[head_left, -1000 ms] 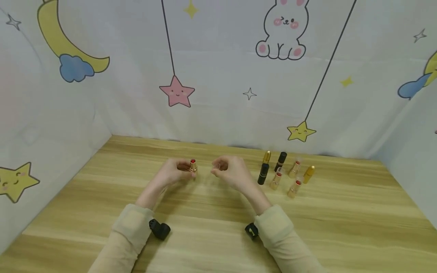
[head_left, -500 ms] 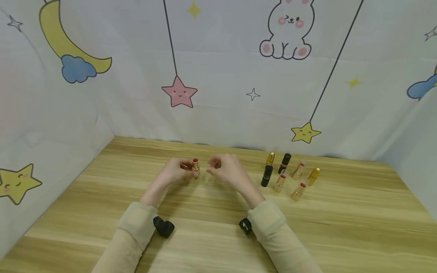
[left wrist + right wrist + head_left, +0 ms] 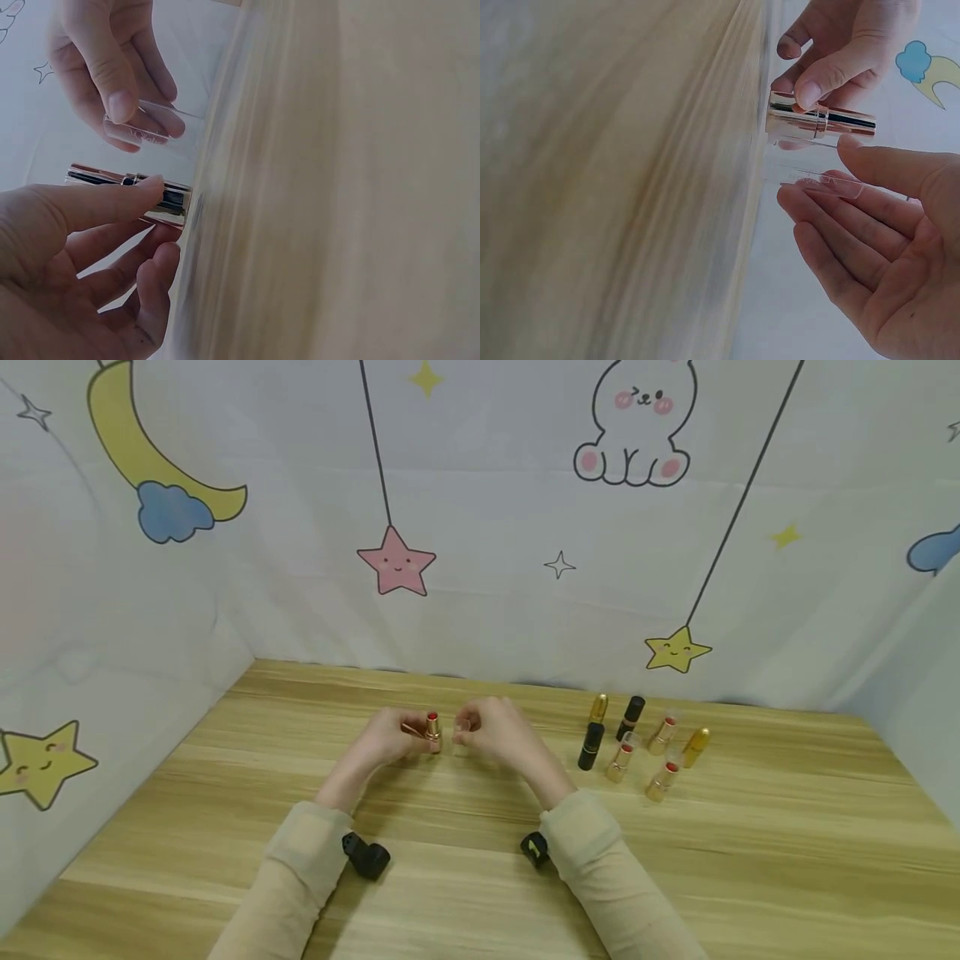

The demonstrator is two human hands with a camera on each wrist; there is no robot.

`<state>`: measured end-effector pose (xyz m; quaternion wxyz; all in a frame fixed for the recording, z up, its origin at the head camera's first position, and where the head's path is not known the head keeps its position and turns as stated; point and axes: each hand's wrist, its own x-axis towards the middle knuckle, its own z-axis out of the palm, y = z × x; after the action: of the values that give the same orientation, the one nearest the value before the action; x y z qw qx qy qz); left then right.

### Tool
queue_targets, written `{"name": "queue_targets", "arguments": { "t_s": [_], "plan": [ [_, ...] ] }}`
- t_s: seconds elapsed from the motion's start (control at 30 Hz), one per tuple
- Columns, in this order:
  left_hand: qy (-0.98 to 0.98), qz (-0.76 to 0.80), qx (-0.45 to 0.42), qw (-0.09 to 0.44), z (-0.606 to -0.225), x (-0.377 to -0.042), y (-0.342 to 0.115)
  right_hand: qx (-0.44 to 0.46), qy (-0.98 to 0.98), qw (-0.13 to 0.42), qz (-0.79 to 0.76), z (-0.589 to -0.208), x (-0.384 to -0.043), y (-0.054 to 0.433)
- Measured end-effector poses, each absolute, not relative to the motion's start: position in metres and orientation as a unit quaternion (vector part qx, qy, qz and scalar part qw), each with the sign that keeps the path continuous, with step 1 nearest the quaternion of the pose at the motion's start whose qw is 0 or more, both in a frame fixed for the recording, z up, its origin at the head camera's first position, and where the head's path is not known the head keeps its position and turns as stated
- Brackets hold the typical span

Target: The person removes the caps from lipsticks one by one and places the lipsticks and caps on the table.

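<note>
My left hand (image 3: 388, 737) pinches an upright gold lipstick (image 3: 432, 737) between thumb and fingers. Its red tip points up, and its base is at the tabletop. Just to its right, my right hand (image 3: 497, 727) holds a clear lipstick cap (image 3: 460, 740). The left wrist view has the thumb across the shiny lipstick tube (image 3: 174, 199), with the see-through cap (image 3: 150, 129) apart from it. From the right wrist, the cap (image 3: 821, 182) lies between thumb and fingers, low by the table and close beside the tube (image 3: 847, 122).
Several lipsticks stand on the wooden table (image 3: 465, 902) to the right: black ones (image 3: 591, 746), gold bullet-shaped ones (image 3: 697, 747) and clear-capped ones with red tips (image 3: 662, 782). A printed cloth (image 3: 480, 618) hangs behind the table. Black wrist cameras (image 3: 367, 857) sit at both cuffs.
My right hand has moved left and closer to the lipstick, bringing the clear cap beside it. My left hand keeps its pinch on the lipstick. The head view has shifted slightly.
</note>
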<state>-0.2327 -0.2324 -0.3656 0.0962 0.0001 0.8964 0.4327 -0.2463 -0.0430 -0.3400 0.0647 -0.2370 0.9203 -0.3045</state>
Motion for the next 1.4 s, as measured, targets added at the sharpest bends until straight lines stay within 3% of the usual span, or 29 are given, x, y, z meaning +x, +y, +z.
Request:
{"name": "queue_targets", "arguments": {
  "t_s": [1.2,1.4],
  "plan": [
    [0.897,0.432,0.029,0.086,-0.3712,-0.2333,-0.2325,-0.22,0.925,0.092,-0.297,-0.3429,-0.2451,-0.049],
    [0.895,0.435,0.002,0.101,-0.3652,-0.2309,-0.2324,-0.21,0.924,0.092,-0.306,-0.3392,-0.2464,-0.0469]
  ]
}}
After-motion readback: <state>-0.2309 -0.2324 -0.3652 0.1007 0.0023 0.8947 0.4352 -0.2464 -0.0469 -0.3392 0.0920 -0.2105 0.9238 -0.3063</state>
